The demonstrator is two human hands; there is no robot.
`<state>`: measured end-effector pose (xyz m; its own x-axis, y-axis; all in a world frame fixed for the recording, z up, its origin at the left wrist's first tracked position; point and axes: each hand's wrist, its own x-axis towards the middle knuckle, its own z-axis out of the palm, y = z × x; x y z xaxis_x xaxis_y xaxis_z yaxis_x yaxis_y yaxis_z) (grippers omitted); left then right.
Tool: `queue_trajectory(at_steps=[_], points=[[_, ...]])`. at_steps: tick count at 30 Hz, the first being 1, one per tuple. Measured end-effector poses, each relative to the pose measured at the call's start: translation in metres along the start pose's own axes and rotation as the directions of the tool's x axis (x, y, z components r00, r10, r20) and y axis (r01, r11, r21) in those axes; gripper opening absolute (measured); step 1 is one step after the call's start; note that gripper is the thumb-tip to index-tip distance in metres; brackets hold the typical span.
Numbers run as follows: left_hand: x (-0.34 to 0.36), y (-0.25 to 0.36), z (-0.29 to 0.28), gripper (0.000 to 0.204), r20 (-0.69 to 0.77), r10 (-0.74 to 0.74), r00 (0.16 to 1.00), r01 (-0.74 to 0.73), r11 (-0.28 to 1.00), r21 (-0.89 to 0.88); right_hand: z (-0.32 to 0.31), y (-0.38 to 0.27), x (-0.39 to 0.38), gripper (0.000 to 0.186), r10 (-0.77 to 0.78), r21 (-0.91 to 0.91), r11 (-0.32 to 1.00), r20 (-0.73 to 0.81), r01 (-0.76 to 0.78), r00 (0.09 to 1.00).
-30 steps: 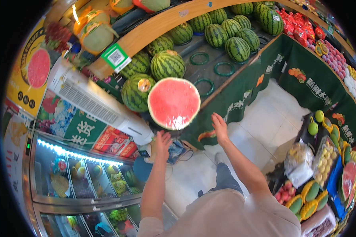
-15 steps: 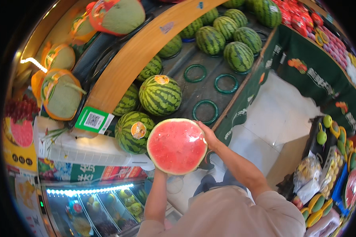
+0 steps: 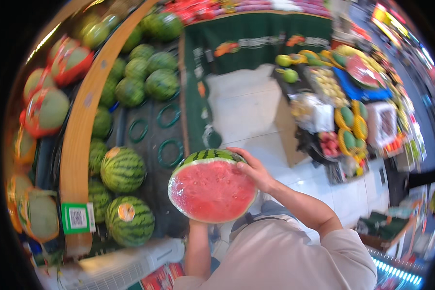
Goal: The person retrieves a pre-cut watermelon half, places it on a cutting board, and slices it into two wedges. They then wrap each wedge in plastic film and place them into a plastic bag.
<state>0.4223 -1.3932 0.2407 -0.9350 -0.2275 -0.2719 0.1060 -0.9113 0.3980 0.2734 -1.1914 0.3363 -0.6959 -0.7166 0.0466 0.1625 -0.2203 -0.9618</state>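
Note:
A halved watermelon (image 3: 212, 191), its red cut face toward me under shiny clear wrap, is held in front of my body. My right hand (image 3: 256, 173) grips its upper right edge, thumb on the cut side and fingers over the striped rind. From below, my left hand (image 3: 198, 226) supports it; the fingers are hidden behind the fruit. Just left of it on the dark display lie whole striped watermelons, the nearest being a stickered one (image 3: 130, 221) and another (image 3: 123, 169) behind it. Green ring stands (image 3: 171, 153) sit on the same display.
A wooden ledge (image 3: 84, 116) separates the watermelons from netted melons (image 3: 47, 113) on the left. A green skirted stand (image 3: 256, 41) crosses the back. At right, a fruit display (image 3: 333, 106) stands on the white tiled floor (image 3: 246, 113). A code sign (image 3: 77, 217) hangs from the ledge.
My view has turned right, so the watermelon display now lies left and the right fruit display shows more. The watermelon half has tilted, showing its rind on top; both hands keep hold.

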Motion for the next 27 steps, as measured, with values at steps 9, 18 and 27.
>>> queue_trajectory(at_steps=[9, 18, 27], points=[[0.026, -0.187, 0.088, 0.046, 0.178, -0.521, 0.835, 0.478, 0.847, 0.233, -0.132, -0.052, -0.214, 0.062, -0.193, -0.076, 0.980, -0.546, 0.182, 0.815], [0.008, -0.475, 0.213, 0.045, 0.159, -0.882, 0.445, 0.733, 0.460, 0.501, -0.283, -0.081, -0.461, 0.063, -0.017, 0.119, 0.958, -0.883, 0.259, 0.470], [-0.029, -0.762, 0.327, 0.045, 0.086, -0.992, 0.092, 0.766, 0.126, 0.630, -0.437, -0.110, -0.669, 0.051, -0.004, 0.027, 0.908, -0.997, 0.418, 0.073]])
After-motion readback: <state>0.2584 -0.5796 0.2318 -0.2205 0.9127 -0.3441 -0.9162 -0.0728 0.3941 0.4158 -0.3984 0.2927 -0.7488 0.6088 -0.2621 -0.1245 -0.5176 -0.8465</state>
